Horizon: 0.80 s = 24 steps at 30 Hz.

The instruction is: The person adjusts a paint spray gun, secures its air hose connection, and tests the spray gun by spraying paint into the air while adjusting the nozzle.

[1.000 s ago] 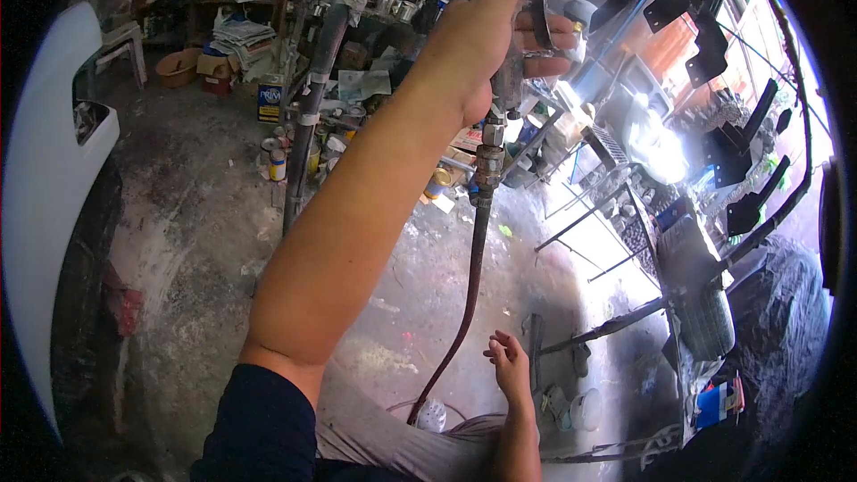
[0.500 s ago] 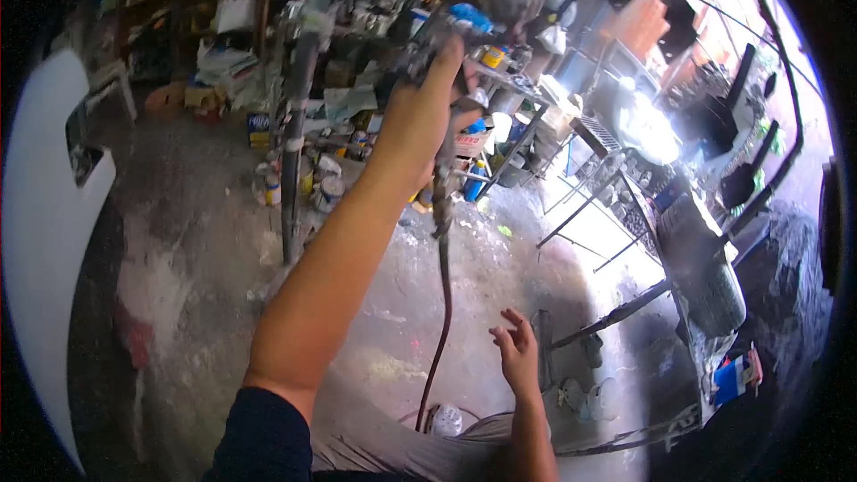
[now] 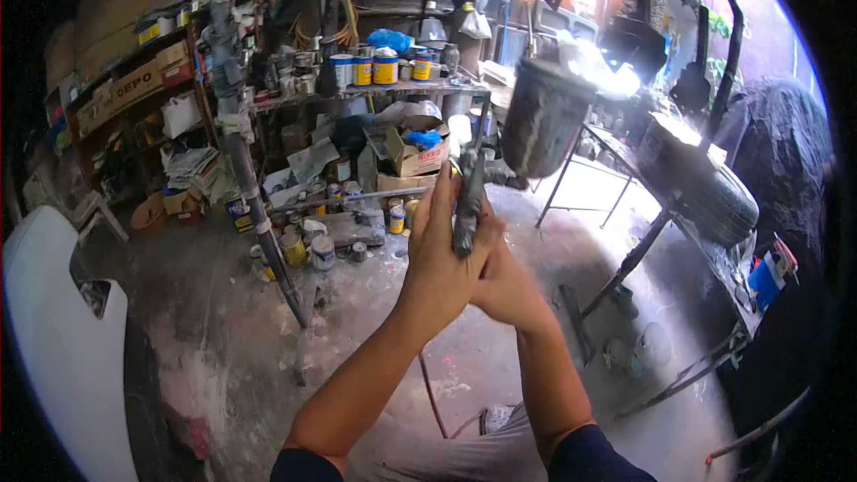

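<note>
A dark spray gun (image 3: pixel 469 205) with a large grey cup (image 3: pixel 543 118) on its right side is held out in front of me. My left hand (image 3: pixel 437 263) is closed around the gun's body from the left. From the right, my right hand (image 3: pixel 507 281) meets it and is closed on the same gun, touching my left hand; its fingers are partly hidden. Below the hands a thin dark red hose (image 3: pixel 430 393) runs down toward my legs; its upper end is hidden behind my hands.
Behind, a workbench (image 3: pixel 357 94) bears paint cans. A metal post (image 3: pixel 245 170) stands left of my arms. A white car panel (image 3: pixel 54 330) is at the left edge. On the right are a rack holding a tire (image 3: pixel 714 205) and a dark covered object (image 3: pixel 777 161).
The view has tilted up. My left hand has lowered with the spray gun, now nearer the middle. My right hand, which was apart and open lower down, has risen and closed on the gun.
</note>
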{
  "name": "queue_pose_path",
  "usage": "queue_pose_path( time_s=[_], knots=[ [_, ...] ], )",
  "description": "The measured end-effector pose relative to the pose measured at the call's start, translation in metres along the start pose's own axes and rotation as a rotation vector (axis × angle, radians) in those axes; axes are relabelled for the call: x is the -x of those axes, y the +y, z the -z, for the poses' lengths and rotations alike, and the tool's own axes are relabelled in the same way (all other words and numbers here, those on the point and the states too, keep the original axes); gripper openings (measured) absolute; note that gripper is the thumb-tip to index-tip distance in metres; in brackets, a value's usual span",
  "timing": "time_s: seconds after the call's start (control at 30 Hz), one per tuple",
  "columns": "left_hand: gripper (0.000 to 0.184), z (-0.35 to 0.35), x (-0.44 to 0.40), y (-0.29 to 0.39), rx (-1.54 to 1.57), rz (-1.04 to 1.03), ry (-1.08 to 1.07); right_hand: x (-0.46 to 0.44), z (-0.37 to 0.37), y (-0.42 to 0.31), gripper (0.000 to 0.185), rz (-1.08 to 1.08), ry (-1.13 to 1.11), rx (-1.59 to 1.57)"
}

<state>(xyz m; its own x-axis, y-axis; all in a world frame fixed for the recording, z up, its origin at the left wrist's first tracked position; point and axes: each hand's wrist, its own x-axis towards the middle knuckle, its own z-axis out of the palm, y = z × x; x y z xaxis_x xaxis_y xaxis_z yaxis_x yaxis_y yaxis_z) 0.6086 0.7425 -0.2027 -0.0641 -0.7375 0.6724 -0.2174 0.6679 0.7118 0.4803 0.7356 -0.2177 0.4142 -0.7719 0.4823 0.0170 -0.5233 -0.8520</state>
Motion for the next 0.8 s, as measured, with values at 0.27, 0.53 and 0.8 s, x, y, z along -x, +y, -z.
queue_pose_path(
  time_s=[0.27, 0.53, 0.8],
  knots=[
    [0.061, 0.042, 0.026, -0.034, 0.145, 0.183, -0.145, 0.084, 0.012, 0.02, 0.052, -0.324, 0.274, -0.18],
    [0.042, -0.015, 0.056, -0.092, 1.326, 0.647, -0.357, 0.119, 0.03, 0.041, 0.067, -0.44, 0.083, -0.437],
    [0.044, -0.033, 0.084, -0.108, 1.452, 0.658, -0.188, 0.128, 0.029, 0.066, 0.049, -0.467, -0.082, -0.495]
  ],
)
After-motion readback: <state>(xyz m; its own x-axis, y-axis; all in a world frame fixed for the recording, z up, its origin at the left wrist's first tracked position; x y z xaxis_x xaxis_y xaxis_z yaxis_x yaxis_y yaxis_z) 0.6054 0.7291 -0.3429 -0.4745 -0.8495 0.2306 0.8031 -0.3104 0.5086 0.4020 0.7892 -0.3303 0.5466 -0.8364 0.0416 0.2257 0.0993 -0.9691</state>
